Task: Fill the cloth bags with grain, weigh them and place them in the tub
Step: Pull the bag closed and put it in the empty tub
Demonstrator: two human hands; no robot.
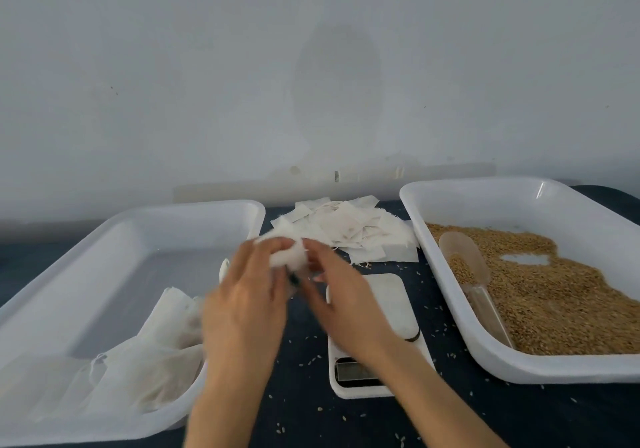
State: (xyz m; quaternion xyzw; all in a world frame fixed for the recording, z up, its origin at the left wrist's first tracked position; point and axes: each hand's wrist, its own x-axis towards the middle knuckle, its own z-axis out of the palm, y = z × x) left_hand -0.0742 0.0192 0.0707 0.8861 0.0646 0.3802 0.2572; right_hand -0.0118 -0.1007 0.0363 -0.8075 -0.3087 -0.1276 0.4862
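Observation:
Both hands hold one white cloth bag (pixel 288 253) above the dark table, between the two tubs. My left hand (pixel 246 295) grips its left side and my right hand (pixel 341 304) pinches its right side; both are blurred. A heap of empty cloth bags (pixel 353 231) lies just behind. The white scale (pixel 372 337) sits under my right wrist, its platform bare. The left white tub (pixel 114 240) holds several filled bags (pixel 149 361) at its near end. The right white tub (pixel 519 202) holds brown grain (pixel 554 295) and a clear plastic scoop (pixel 467 264) with some grain in it.
Loose grains (pixel 311 361) are scattered over the dark tabletop (pixel 519 416) around the scale. A pale wall (pixel 311 84) stands directly behind the table. The two tubs flank the hands closely on either side.

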